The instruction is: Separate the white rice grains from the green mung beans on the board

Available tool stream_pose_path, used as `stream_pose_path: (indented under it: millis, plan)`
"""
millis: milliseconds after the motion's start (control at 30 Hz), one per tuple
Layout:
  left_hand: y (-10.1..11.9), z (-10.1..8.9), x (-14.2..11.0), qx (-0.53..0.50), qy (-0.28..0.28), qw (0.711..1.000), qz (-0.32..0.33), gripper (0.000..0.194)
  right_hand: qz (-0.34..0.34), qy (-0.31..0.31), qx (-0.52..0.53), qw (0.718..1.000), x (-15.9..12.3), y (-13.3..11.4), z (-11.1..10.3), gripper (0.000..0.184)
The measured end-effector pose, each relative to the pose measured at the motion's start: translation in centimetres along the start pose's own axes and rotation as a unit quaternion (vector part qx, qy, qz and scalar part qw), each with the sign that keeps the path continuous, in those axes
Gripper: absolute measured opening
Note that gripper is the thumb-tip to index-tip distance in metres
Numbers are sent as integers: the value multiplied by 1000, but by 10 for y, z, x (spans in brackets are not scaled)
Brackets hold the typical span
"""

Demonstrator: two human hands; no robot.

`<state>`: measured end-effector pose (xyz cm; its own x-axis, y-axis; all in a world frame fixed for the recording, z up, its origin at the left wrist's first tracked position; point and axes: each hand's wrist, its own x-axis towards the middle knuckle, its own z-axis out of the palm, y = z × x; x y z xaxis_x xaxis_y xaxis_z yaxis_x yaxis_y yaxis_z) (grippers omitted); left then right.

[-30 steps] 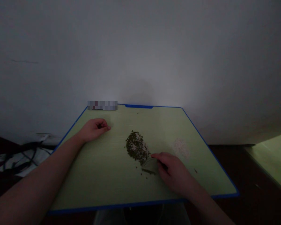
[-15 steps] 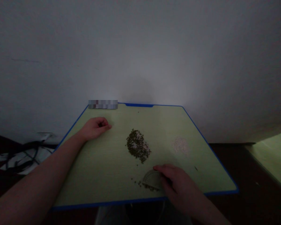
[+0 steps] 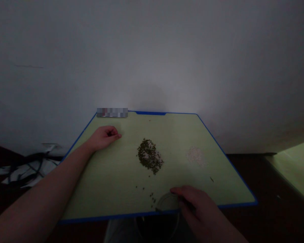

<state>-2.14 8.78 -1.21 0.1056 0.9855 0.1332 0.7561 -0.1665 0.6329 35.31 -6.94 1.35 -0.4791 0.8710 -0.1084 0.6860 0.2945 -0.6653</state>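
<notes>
My right hand (image 3: 195,204) grips a clear plastic protractor (image 3: 167,202) between thumb and fingers, at the table's front edge. A few dark green beans (image 3: 152,199) lie scattered just left of the protractor, and some are at its straight edge. Mid-table is a pile of dark green beans mixed with pale grains (image 3: 150,157). To its right lies a patch of whitish grains (image 3: 195,156) that look like rice. My left hand (image 3: 105,136) rests at the far left of the table with its fingers curled in and nothing visible in them.
The pale green table (image 3: 111,182) has a blue rim and stands against a grey wall (image 3: 152,60). Below its front edge is a dark, round-rimmed container (image 3: 158,227) between my legs. A blurred-out strip (image 3: 112,112) lies at the back left. Cables (image 3: 35,162) lie at left.
My right hand has drawn the protractor toward me to the front edge, and most beans along it are no longer seen on the table. My left hand has stayed put.
</notes>
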Motion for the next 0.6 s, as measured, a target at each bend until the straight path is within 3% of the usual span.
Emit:
stream_pose_path:
  millis: [67,200,333,400,500,600]
  plan:
    - [0,0,0,-9,-2,1000,0,27,-37,5,12,999,11,-9,-5,34]
    - [-1,1,0,-17,-6,1000,-2,27,-174,-27,-18,984,52,-41,-10,38]
    - [-1,0,-1,-30,1,1000,2,26,-352,-125,-120,920,111,-75,3,39]
    - [-1,0,-1,-27,2,1000,8,25,-406,-176,-157,883,139,-87,13,42]
    - [-1,-1,-1,-19,1,1000,12,25,-405,-241,-186,862,165,-96,24,42]
    - [-1,-1,-2,-24,0,1000,8,26,-373,-261,-190,870,166,-94,24,40]
